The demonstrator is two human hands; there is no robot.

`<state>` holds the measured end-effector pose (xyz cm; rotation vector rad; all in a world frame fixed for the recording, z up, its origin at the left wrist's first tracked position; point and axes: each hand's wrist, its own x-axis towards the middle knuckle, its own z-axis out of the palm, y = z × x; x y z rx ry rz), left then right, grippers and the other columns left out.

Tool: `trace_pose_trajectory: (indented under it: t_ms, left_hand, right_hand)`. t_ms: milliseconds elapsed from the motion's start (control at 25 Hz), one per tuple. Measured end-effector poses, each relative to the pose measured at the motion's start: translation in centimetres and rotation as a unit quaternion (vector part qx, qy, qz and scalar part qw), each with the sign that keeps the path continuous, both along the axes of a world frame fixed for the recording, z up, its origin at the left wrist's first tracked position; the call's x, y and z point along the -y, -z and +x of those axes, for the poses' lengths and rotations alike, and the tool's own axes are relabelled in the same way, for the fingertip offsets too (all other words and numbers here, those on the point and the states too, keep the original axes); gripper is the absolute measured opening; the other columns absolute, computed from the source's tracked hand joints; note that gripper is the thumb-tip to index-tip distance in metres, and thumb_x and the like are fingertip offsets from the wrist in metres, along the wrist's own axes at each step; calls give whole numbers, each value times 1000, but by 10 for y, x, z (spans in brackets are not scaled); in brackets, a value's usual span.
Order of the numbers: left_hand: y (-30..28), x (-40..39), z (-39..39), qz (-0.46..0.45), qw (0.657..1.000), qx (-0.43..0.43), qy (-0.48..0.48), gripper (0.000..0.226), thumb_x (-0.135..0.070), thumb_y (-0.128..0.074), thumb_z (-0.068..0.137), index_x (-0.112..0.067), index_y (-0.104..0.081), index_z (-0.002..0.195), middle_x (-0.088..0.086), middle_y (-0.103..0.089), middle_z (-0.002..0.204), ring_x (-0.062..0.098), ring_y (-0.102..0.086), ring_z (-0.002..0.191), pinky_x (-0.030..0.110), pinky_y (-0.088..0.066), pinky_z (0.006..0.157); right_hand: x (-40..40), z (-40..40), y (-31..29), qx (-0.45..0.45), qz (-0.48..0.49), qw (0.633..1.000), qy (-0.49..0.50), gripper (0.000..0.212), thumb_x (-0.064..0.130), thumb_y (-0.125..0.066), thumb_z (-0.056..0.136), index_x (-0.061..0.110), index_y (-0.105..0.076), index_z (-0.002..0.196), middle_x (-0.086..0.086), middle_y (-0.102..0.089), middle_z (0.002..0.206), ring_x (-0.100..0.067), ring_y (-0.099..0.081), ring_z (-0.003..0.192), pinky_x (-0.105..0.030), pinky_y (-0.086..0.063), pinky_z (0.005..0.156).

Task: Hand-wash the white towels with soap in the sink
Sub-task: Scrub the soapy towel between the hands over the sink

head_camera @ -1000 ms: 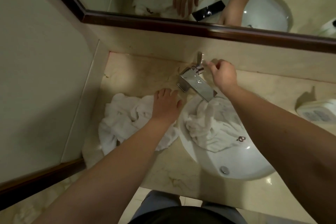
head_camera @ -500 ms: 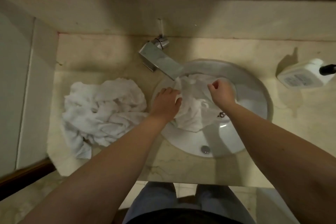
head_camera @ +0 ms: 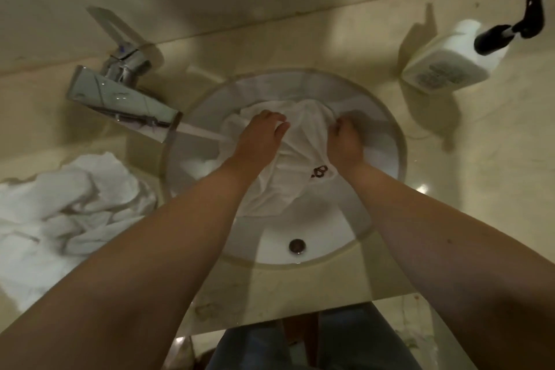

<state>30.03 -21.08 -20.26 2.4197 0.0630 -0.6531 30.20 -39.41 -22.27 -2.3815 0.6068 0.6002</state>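
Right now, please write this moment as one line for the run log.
left hand holds towel in sink | right hand grips towel | tap running | towel pile left | soap bottle untouched

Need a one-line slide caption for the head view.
Both hands, left hand and right hand, grip a white towel in the sink under the running faucet.

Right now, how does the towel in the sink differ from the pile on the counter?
The sink towel lies in the basin under both hands, by the faucet's stream, and shows a dark logo. The counter pile sits crumpled left of the sink, untouched, no logo visible. Both are white.
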Motion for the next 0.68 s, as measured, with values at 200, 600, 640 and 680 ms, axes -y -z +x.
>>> trace_pose_trajectory:
  t_ms: [200, 600, 640, 680]
  left_hand:
    - [6, 22, 25, -48, 998, 7, 36, 32, -25, -47, 105, -8, -63, 128, 12, -61, 131, 29, -55, 122, 29, -37, 101]
    - [-54, 15, 38, -121, 990, 18, 74, 22, -25, -53, 102, -6, -62, 98, 8, -57, 101, 14, -45, 95, 25, -35, 86]
    - [-65, 14, 35, -138, 989, 13, 53, 22, -24, -52, 103, -7, -58, 90, 7, -58, 91, 11, -47, 84, 23, -35, 77]
    - [-79, 11, 31, -154, 988, 9, 28, 24, -24, -50, 103, -10, -53, 84, 5, -55, 81, 6, -44, 72, 21, -34, 69]
  right_hand:
    - [4, 11, -8, -21, 118, 993, -21, 41, 20, -54, 95, 17, -38, 58, 2, -39, 55, -14, -37, 53, -30, -29, 56]
    - [5, 23, -86, 28, 273, 961, -36, 23, 8, -49, 91, 5, -55, 69, -12, -48, 62, -10, -42, 62, -29, -32, 61]
    - [5, 24, -94, 29, 266, 963, -31, 26, 8, -48, 91, 7, -52, 65, -11, -44, 61, -12, -40, 61, -30, -29, 61]
    - [3, 25, -103, 29, 257, 965, -32, 31, 8, -48, 91, 13, -47, 61, -4, -41, 58, -12, -36, 58, -31, -27, 59]
